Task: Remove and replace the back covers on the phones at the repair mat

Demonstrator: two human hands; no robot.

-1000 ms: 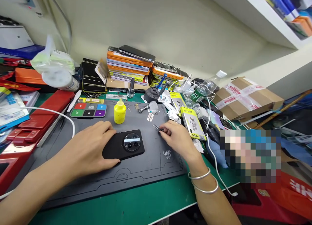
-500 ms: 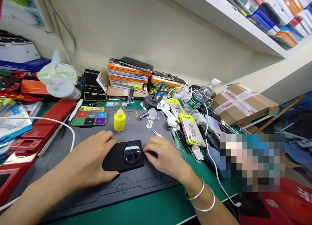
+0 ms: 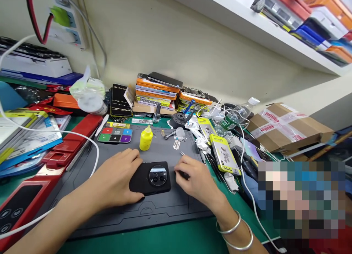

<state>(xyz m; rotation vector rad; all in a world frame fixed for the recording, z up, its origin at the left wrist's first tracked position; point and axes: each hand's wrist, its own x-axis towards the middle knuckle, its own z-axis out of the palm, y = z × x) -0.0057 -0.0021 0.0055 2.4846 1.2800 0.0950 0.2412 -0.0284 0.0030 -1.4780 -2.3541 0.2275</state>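
Note:
A black phone with a round camera module lies back-up on a grey work mat. My left hand covers its lower half, with the thumb on the near edge and the fingers over the far edge, gripping it. My right hand is curled at the phone's top edge, its fingertips pinched next to the camera end. Thin metal tweezers stick out from behind that hand. Two silver bangles sit on my right wrist.
A yellow dropper bottle and a coloured parts tray stand at the back of the mat. Stacked phones line the wall. Yellow packets, cables and a cardboard box crowd the right, and red cases and a white cable the left.
My right hand came left from the mat beside the small labels to the phone's top edge, carrying the tweezers. My left hand stayed on the phone. The view tilted upward.

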